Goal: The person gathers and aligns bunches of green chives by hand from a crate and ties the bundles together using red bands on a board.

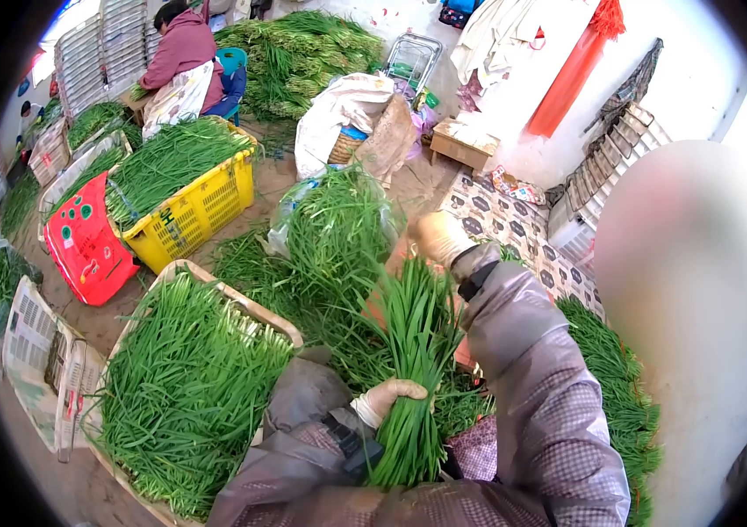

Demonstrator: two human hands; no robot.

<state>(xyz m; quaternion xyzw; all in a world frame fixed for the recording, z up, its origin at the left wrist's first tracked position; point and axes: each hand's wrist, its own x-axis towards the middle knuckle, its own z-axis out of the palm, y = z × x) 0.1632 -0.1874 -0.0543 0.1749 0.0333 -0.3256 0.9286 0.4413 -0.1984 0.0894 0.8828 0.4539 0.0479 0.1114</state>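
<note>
Sleeves (514, 413) in grey fill the btm of the view, nearest the lens. Left hand (388, 397), gloved, is wrapped tight round a chive bunch (413, 369) at its lower stems; fingers are pressed together on it, w/ leaf tips fanning up and away from the grip. Right hand (439, 235), also gloved, is held well above the grip, past the tips of the bunch; whether its fingers are spread or curled can't be told, and nothing is seen pinched in it. Beyond the bunch, a loose chive heap (338, 237) is piled. Left of the grip, a flat tray (251, 303) is packed w/ chives. Further off on that side, a yellow crate (193, 211) is loaded w/ more, w/ a red bag (84, 241) just beside it. Far behind, a seated person (185, 53) is seen bent over more greens.
</note>
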